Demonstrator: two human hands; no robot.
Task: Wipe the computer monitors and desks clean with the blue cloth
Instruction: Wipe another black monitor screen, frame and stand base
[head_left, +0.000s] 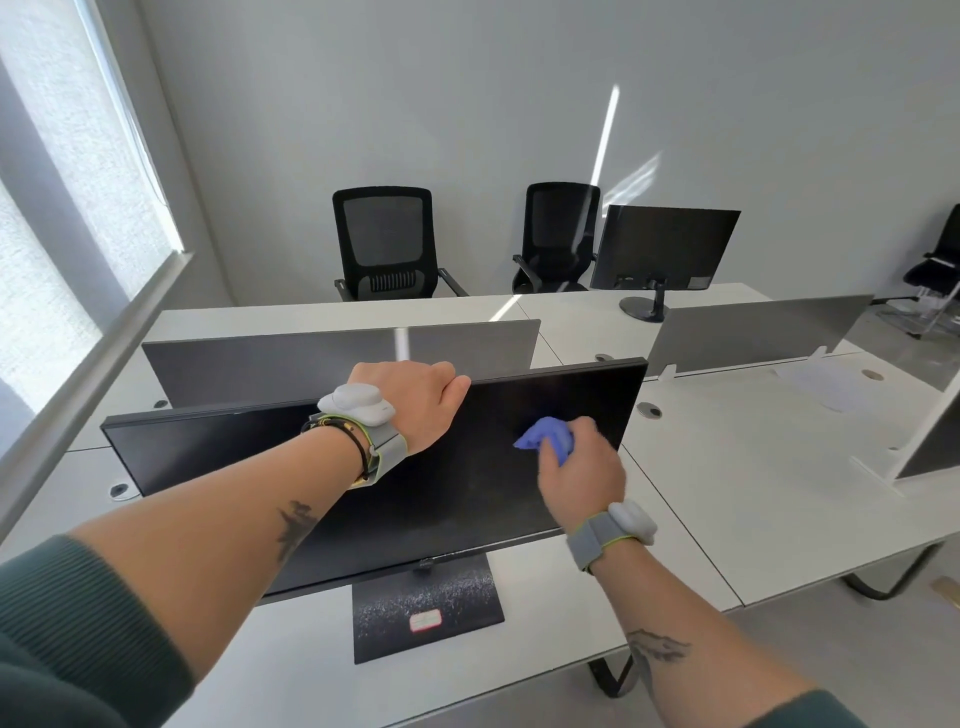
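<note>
- The left hand (415, 400) is gripping the top edge of the near monitor (234, 447), with its fingers curled over the back and out of sight. It appears to be steadying the screen.
- The right hand (579, 467) is pinching the bunched blue cloth (548, 436) and pressing it against the upper right part of the screen.
- The wiping would likely go best with light, even pressure in overlapping passes along the screen's length, while the left hand is bracing the panel so it is not rocking on its base (426, 608).
- Opening the wad flatter would probably cover more glass per pass.
- The monitor is standing on the white worktop (727, 467), with its screen facing the person.
- Its long axis is running left to right, parallel to the grey divider (260, 364) just behind it.
- The cloth is crumpled, with a loose corner pointing left.
- The base looks speckled with dust, so it is probably needing a wipe too.
- A second monitor (665, 244) is showing its back on the far worktop, well apart from the hands.
</note>
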